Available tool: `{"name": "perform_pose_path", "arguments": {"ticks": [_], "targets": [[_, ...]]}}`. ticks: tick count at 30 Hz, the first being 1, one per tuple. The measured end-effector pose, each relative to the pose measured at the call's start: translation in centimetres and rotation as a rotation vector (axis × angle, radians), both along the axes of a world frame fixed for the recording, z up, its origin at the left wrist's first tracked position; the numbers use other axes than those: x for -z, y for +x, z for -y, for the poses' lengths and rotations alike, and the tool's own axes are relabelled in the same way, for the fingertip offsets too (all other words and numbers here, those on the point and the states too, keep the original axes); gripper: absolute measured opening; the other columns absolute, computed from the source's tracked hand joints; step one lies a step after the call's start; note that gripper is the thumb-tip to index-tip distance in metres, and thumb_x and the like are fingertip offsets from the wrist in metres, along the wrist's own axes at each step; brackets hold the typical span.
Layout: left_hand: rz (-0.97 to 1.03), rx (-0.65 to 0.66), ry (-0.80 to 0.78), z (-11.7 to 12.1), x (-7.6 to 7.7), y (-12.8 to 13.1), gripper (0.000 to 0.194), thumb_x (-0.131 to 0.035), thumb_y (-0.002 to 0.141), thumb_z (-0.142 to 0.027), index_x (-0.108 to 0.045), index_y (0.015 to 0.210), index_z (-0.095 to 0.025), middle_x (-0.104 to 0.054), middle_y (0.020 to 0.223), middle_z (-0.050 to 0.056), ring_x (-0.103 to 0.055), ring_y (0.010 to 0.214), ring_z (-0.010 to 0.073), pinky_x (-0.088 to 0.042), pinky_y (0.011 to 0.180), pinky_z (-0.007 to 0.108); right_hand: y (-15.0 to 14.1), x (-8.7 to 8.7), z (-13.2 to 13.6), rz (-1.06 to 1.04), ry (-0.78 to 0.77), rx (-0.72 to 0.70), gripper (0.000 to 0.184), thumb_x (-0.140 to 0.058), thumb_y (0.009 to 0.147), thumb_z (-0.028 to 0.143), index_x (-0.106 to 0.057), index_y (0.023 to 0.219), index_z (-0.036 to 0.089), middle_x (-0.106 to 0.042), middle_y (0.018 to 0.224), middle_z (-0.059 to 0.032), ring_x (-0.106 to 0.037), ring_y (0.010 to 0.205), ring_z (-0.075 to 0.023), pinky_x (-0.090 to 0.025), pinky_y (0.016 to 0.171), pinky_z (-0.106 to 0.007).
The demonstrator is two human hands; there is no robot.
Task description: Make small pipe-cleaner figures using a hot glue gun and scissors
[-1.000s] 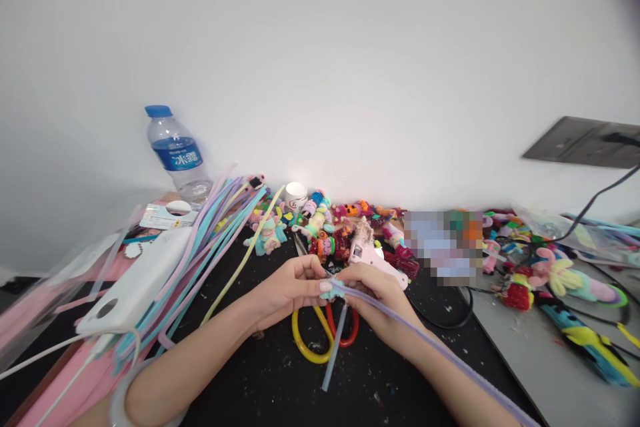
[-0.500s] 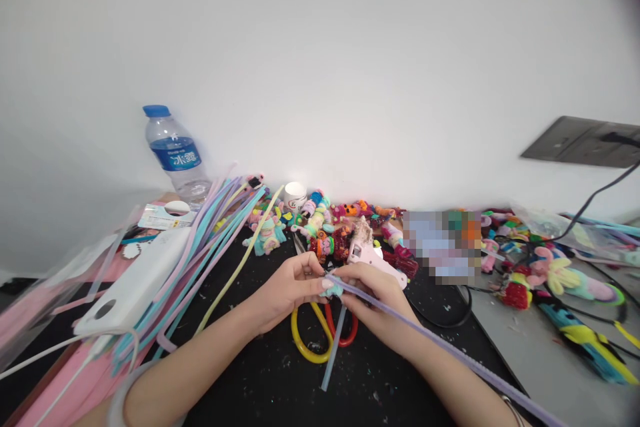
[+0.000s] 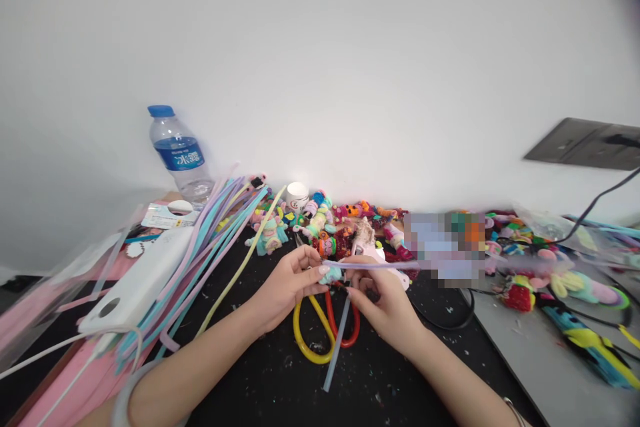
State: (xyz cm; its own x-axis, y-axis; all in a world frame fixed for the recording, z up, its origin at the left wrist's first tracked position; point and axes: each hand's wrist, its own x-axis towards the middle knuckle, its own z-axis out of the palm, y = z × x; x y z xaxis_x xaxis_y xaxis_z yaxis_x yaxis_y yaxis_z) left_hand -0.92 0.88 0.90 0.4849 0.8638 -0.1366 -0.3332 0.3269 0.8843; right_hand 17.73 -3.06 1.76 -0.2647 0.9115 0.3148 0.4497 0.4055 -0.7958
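Observation:
My left hand (image 3: 295, 283) pinches a small light-blue fuzzy piece (image 3: 331, 273) between thumb and fingers. A purple pipe cleaner (image 3: 385, 265) runs from that piece out to the right, its far part blurred. Beside it is my right hand (image 3: 383, 300), thumb and index finger apart, with the pipe cleaner passing across the index finger. Under the hands lie scissors (image 3: 313, 353) with one yellow and one red handle loop, blades partly hidden. A translucent glue stick (image 3: 336, 347) crosses the red loop. Behind my right hand, a pale pink glue gun (image 3: 361, 248) is partly covered.
Many pastel pipe cleaners (image 3: 200, 260) lie at left beside a white power bank (image 3: 140, 280) with a cable. A water bottle (image 3: 180, 153) leans near the wall. Several fuzzy figures (image 3: 320, 220) line the back, with a white cup (image 3: 297, 195). A black cable (image 3: 450, 327) curves at right.
The purple pipe cleaner has swung up from the lower right to nearly level. My right thumb and index finger have moved apart from the light-blue piece; my left hand keeps its pinch.

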Motion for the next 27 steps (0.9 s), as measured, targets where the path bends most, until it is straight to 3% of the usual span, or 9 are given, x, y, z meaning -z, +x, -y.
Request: {"name": "perform_pose_path", "arguments": {"ticks": [4, 7, 15, 20, 24, 27], "targets": [[-0.074, 0.136, 0.050, 0.4, -0.2, 0.3, 0.028, -0.066, 0.076, -0.028, -0.051, 0.099, -0.020, -0.054, 0.080, -0.002, -0.062, 0.065, 0.0123, -0.051, 0.051, 0.020, -0.2, 0.3, 0.0, -0.115, 0.018, 0.020, 0.018, -0.049, 0.086, 0.017, -0.056, 0.102, 0.022, -0.059, 0.087, -0.0037, -0.057, 0.075, -0.0157, -0.048, 0.068, -0.028], [-0.084, 0.181, 0.056, 0.6, -0.3, 0.3, 0.025, -0.067, 0.075, -0.027, -0.055, 0.095, -0.017, -0.057, 0.083, 0.000, -0.062, 0.068, 0.0116, -0.052, 0.056, 0.020, -0.4, -0.2, 0.1, -0.174, 0.000, 0.022, 0.014, -0.048, 0.087, 0.017, -0.060, 0.093, 0.021, -0.062, 0.088, -0.0039, -0.059, 0.080, -0.0157, -0.048, 0.070, -0.026], [-0.134, 0.328, 0.072, 0.6, -0.1, 0.3, 0.027, -0.072, 0.070, -0.019, -0.054, 0.089, -0.014, -0.062, 0.076, 0.002, -0.065, 0.068, 0.0145, -0.051, 0.062, 0.023, -0.8, -0.5, 0.2, -0.350, -0.177, 0.140, 0.011, -0.054, 0.084, 0.028, -0.055, 0.083, 0.018, -0.054, 0.064, 0.0024, -0.049, 0.055, -0.0101, -0.040, 0.050, -0.020], [-0.030, 0.239, 0.079, 0.5, 0.0, 0.3, 0.049, -0.073, 0.067, -0.016, -0.043, 0.105, -0.024, -0.055, 0.085, -0.003, -0.066, 0.065, 0.0153, -0.051, 0.056, 0.025, -0.6, 0.1, -0.4, -0.316, -0.222, 0.252, 0.020, -0.055, 0.083, 0.035, -0.055, 0.078, 0.017, -0.050, 0.059, 0.0029, -0.044, 0.051, -0.0098, -0.033, 0.044, -0.019], [-0.043, 0.197, 0.114, 0.6, -0.2, 0.3, 0.034, -0.069, 0.073, -0.020, -0.047, 0.098, -0.021, -0.053, 0.083, -0.003, -0.063, 0.063, 0.0119, -0.050, 0.057, 0.022, -0.5, 0.0, -0.4, -0.226, -0.242, 0.324, 0.031, -0.054, 0.083, 0.039, -0.048, 0.062, 0.017, -0.047, 0.051, 0.0039, -0.041, 0.045, -0.0088, -0.031, 0.041, -0.020], [-0.071, 0.133, 0.121, 0.7, -0.3, 0.4, 0.024, -0.066, 0.076, -0.025, -0.052, 0.094, -0.020, -0.052, 0.086, -0.002, -0.062, 0.066, 0.0103, -0.050, 0.061, 0.022, -0.6, -0.3, -0.1, -0.266, -0.245, 0.232, 0.028, -0.052, 0.084, 0.037, -0.050, 0.065, 0.017, -0.048, 0.053, 0.0034, -0.043, 0.045, -0.0087, -0.035, 0.043, -0.021]]}}
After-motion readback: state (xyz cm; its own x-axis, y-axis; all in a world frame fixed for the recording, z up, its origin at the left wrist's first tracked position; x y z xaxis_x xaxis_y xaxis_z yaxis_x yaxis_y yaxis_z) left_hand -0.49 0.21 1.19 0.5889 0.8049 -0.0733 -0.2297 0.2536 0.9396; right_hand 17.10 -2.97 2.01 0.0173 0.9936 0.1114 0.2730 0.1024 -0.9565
